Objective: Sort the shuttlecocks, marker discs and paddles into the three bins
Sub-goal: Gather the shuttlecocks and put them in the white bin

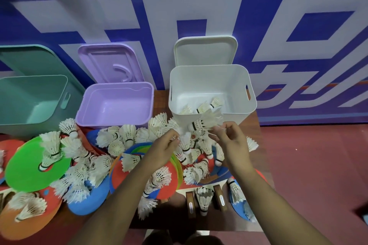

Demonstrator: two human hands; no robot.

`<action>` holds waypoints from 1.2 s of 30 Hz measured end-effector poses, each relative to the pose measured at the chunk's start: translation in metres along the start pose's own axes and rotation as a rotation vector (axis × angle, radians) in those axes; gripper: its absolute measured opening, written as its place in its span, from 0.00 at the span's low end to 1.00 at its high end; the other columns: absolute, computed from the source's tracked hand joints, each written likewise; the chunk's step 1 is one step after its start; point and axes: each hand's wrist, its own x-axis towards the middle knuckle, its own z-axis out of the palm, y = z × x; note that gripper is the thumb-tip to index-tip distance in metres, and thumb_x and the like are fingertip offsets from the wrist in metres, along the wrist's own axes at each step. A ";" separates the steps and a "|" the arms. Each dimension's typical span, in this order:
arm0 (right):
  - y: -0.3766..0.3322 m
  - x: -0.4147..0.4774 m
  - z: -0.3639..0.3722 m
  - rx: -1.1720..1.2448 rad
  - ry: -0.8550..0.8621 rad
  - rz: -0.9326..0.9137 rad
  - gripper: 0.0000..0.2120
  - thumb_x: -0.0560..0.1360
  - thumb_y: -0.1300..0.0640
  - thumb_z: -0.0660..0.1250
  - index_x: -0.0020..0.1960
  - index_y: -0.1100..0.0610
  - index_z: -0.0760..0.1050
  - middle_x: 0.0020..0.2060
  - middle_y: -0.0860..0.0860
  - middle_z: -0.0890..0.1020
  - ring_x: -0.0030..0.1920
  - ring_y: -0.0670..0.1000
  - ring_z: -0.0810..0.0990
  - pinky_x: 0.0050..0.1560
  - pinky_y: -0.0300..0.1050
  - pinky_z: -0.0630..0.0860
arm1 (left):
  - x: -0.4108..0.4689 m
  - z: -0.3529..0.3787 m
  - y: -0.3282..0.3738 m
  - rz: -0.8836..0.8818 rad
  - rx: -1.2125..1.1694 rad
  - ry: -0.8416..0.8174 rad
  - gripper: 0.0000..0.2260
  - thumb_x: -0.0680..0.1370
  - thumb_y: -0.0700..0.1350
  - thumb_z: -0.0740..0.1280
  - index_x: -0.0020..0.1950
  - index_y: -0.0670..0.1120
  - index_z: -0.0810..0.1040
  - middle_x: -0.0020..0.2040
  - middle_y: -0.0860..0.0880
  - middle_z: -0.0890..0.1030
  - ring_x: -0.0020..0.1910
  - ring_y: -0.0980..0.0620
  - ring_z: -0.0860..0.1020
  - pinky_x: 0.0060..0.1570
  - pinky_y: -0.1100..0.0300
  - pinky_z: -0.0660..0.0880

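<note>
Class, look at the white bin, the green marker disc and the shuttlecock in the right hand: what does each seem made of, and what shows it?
White bin: moulded plastic, smooth matt walls, cut-out handles. Green marker disc: probably soft plastic or rubber; thin, flat, evenly bright. Shuttlecock: seemingly real feathers, separate quills showing, though blur leaves synthetic possible.

Both your forearms reach forward toward the white bin (209, 85). Your right hand (232, 141), just below its front wall, pinches a shuttlecock (209, 121) by the feathers. Your left hand (163, 150), lower left of the bin, has its fingertips bunched; what they hold is unclear.
</note>
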 end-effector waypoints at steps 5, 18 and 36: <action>-0.006 -0.001 0.016 -0.103 -0.091 0.029 0.11 0.76 0.57 0.70 0.42 0.61 0.71 0.42 0.67 0.76 0.50 0.64 0.81 0.58 0.56 0.79 | -0.009 -0.009 0.004 -0.009 -0.184 -0.007 0.08 0.81 0.44 0.63 0.54 0.58 0.70 0.52 0.57 0.78 0.47 0.58 0.81 0.46 0.58 0.74; 0.018 -0.017 0.024 -0.213 -0.177 0.154 0.13 0.76 0.62 0.69 0.36 0.55 0.69 0.33 0.55 0.75 0.40 0.56 0.82 0.52 0.59 0.78 | -0.011 0.013 -0.012 -0.457 -0.897 0.149 0.07 0.83 0.39 0.58 0.56 0.40 0.75 0.50 0.38 0.81 0.43 0.47 0.81 0.37 0.56 0.77; 0.008 -0.009 0.045 -0.659 -0.609 0.242 0.07 0.67 0.60 0.70 0.38 0.61 0.73 0.35 0.53 0.73 0.36 0.49 0.72 0.40 0.46 0.68 | -0.033 -0.025 -0.022 -0.100 0.013 -0.216 0.32 0.72 0.56 0.74 0.72 0.64 0.63 0.69 0.61 0.69 0.66 0.61 0.69 0.64 0.62 0.67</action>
